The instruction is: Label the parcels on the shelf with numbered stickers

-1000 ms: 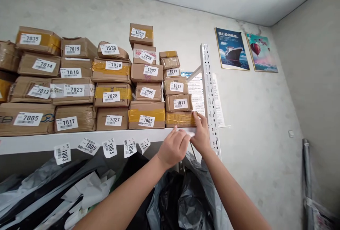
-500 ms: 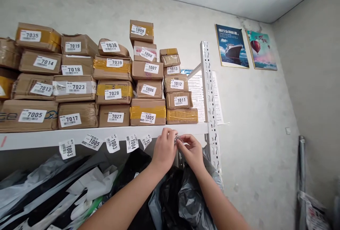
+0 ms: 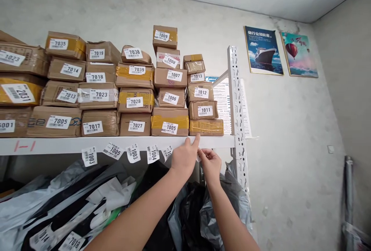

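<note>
A small white label (image 3: 198, 156), mostly hidden, is between my two hands just below the shelf's front edge. My left hand (image 3: 184, 159) is closed at one side of it, with the index finger raised against the white shelf beam (image 3: 211, 142); its thumb is hidden. On the other side, the fingertips of my right hand (image 3: 211, 164) pinch the label. Above the hands lies a flat box wrapped in yellow tape (image 3: 206, 127). Several printed labels hang from the beam to the left, among them one marked 1004 (image 3: 153, 154) and a partly covered one (image 3: 167, 153).
Stacked, numbered cardboard boxes (image 3: 135, 125) line the shelf. A perforated white upright (image 3: 238, 115) stands right of my hands. Grey and black plastic parcels (image 3: 191, 208) fill the space below. Two posters (image 3: 263, 50) hang on the wall, and long tubes (image 3: 348, 189) lean at far right.
My left index finger has lifted from the label and now points up at the beam. My right hand still pinches the label. The view has shifted left, showing more boxes there.
</note>
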The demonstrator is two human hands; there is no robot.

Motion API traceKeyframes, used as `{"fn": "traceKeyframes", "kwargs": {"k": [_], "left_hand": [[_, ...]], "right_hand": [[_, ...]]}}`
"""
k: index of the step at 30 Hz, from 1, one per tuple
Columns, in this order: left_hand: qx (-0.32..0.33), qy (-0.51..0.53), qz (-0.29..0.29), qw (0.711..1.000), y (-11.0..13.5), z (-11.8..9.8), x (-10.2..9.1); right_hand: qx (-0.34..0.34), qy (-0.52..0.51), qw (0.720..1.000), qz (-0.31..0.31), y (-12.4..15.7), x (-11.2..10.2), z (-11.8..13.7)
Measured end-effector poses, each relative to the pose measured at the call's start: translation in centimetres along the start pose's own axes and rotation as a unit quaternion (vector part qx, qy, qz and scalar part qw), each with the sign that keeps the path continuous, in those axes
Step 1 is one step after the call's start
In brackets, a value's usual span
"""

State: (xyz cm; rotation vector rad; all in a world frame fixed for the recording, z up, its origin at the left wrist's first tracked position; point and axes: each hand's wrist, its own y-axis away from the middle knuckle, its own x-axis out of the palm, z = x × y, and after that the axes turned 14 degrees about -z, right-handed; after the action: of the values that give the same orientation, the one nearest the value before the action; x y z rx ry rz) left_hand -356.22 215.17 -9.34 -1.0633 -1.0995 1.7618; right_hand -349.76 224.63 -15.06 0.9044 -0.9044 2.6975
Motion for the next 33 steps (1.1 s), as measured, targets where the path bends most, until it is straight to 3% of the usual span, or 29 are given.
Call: {"fn": "traceKeyframes", "kwargs": {"k": [4, 9, 11, 13, 15, 17, 19, 23, 33], "left_hand": [[-0.032, 0.019, -0.042, 0.998, -0.3, 2.7, -1.3], [-0.164, 0.114, -0.144, 0.969, -2.0, 9.1, -2.7], [-0.205, 0.146, -0.129, 0.959, -3.1, 11.0, -2.6], [-0.218, 0.174, -0.098, 0.955, -4.0, 12.1, -2.4], [-0.21, 0.188, -0.075, 0.956, -4.5, 12.4, -2.4], [-0.202, 0.193, -0.069, 0.958, -4.7, 12.4, -2.5], [-0.205, 0.19, -0.075, 0.957, -4.6, 12.3, -2.6], [-0.236, 0.186, -0.087, 0.95, -4.1, 11.9, -2.5], [-0.294, 0.228, -0.068, 0.926, -4.4, 12.1, -2.1]], "right_hand": [[0.028, 0.023, 0.999, 0.04, -0.5, -0.6, -0.2], [0.025, 0.145, 0.981, 0.13, -1.5, -4.2, 0.1], [-0.021, 0.193, 0.969, 0.152, -1.4, -5.5, 1.7], [-0.12, 0.192, 0.967, 0.117, -0.8, -5.6, 4.3], [-0.248, 0.173, 0.949, 0.088, -0.1, -4.1, 7.1], [-0.356, 0.174, 0.909, 0.128, 0.3, -1.3, 9.3], [-0.414, 0.199, 0.869, 0.184, 0.2, 2.0, 10.4], [-0.42, 0.284, 0.838, 0.201, -0.9, 6.4, 10.2], [-0.473, 0.374, 0.783, 0.151, 0.1, 8.5, 8.5]]}}
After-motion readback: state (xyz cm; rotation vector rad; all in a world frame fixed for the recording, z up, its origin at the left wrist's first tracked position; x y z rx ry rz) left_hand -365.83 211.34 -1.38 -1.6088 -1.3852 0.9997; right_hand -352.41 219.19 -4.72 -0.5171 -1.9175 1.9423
